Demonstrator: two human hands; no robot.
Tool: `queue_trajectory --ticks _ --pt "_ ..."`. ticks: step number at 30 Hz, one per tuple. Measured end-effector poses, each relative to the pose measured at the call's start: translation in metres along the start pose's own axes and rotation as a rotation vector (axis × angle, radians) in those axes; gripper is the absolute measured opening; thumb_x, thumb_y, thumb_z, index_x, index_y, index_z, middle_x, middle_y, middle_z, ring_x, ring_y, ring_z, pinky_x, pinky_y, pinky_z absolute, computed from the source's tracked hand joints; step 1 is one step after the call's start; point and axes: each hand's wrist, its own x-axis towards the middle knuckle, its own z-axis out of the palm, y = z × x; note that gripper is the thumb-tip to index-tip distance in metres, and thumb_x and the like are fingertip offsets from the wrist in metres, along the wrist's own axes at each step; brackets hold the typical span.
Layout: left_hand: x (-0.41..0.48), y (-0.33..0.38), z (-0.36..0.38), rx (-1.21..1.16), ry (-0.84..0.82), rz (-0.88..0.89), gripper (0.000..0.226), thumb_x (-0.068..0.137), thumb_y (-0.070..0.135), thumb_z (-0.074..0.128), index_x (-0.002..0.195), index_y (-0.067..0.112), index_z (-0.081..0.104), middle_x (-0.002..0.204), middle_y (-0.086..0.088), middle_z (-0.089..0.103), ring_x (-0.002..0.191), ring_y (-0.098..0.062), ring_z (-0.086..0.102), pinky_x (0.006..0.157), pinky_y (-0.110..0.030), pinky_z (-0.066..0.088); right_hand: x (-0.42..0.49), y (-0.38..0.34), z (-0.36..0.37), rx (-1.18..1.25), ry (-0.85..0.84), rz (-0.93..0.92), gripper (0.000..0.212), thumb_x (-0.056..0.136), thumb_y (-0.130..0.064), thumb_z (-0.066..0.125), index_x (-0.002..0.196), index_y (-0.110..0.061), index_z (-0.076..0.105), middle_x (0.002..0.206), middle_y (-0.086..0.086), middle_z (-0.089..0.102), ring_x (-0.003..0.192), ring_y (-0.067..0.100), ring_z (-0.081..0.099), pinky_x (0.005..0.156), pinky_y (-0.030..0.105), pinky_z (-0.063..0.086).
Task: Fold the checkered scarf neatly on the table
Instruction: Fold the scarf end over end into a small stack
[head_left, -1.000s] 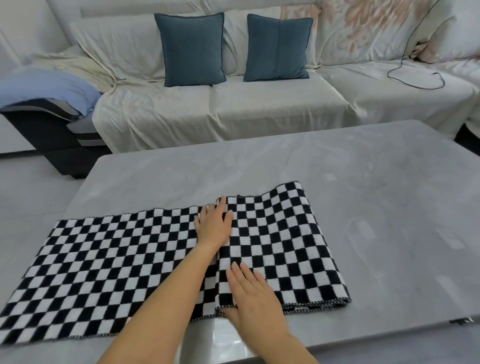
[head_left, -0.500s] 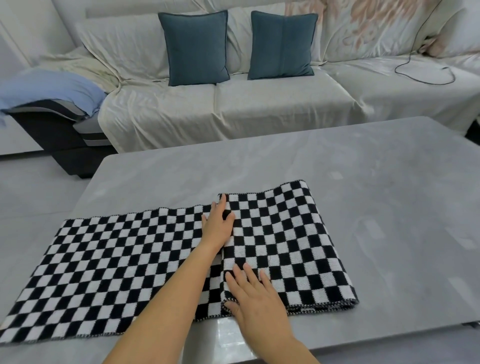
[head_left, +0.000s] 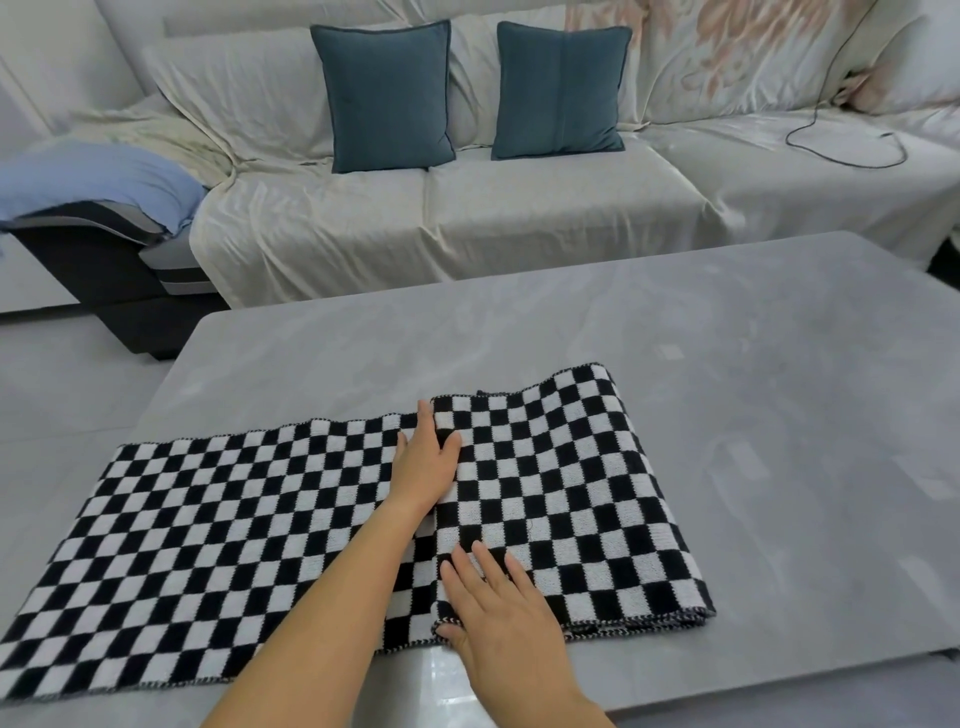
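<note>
Pressing the folded end of the scarf (head_left: 322, 525) flat, low in the middle of the frame on the table (head_left: 675, 353).

Both palms lie open, gripping nothing: the left hand (head_left: 423, 467) at the flap's far edge, the right hand (head_left: 504, 629) at its near corner. I'd smooth outward toward the crease at right, keeping the flap's edges lined up with the layer beneath.

One scarf (head_left: 260, 519), two cushions (head_left: 384, 93), two hands (head_left: 423, 467)
</note>
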Motion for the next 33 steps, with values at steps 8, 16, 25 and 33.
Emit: queue_trajectory --ticks 8,16,25,33 --pt "0.009 0.006 -0.007 -0.252 0.050 0.080 0.015 0.092 0.026 0.058 0.103 0.016 0.063 0.094 0.006 0.066 0.087 -0.011 0.063 0.078 -0.026 0.051 0.000 -0.002 -0.002 0.044 -0.042 0.004 0.071 0.098 -0.044 0.000 0.115 -0.026 0.066 0.122 -0.008 0.063 0.116 0.012 0.057 0.108 0.033 0.011" --pt "0.012 0.000 -0.010 -0.083 0.258 0.093 0.034 0.097 0.026 0.046 0.065 0.017 0.049 0.064 0.003 0.052 0.063 -0.017 0.049 0.059 -0.031 0.038 -0.001 -0.012 -0.012 0.083 -0.059 -0.029 0.068 0.099 -0.042 0.002 0.116 -0.025 0.066 0.122 -0.008 0.063 0.114 0.010 0.057 0.108 0.030 0.013" --pt "0.017 -0.011 0.004 0.170 0.270 0.081 0.030 0.098 0.028 0.039 0.119 0.011 0.053 0.118 -0.007 0.058 0.114 -0.025 0.052 0.115 -0.055 0.017 0.001 -0.009 -0.012 0.076 -0.119 -0.045 0.067 0.085 -0.064 0.021 0.122 -0.025 0.062 0.131 -0.003 0.058 0.124 0.013 0.049 0.105 0.037 0.039" --pt "-0.005 0.064 0.029 0.558 -0.031 0.490 0.055 0.100 0.045 0.017 0.150 0.029 0.002 0.160 0.000 -0.005 0.145 -0.022 -0.012 0.117 -0.052 -0.003 0.002 0.090 -0.078 0.008 0.272 0.295 0.088 0.080 -0.065 -0.016 0.149 -0.017 0.010 0.157 0.003 0.004 0.144 0.019 0.002 0.115 0.039 0.004"
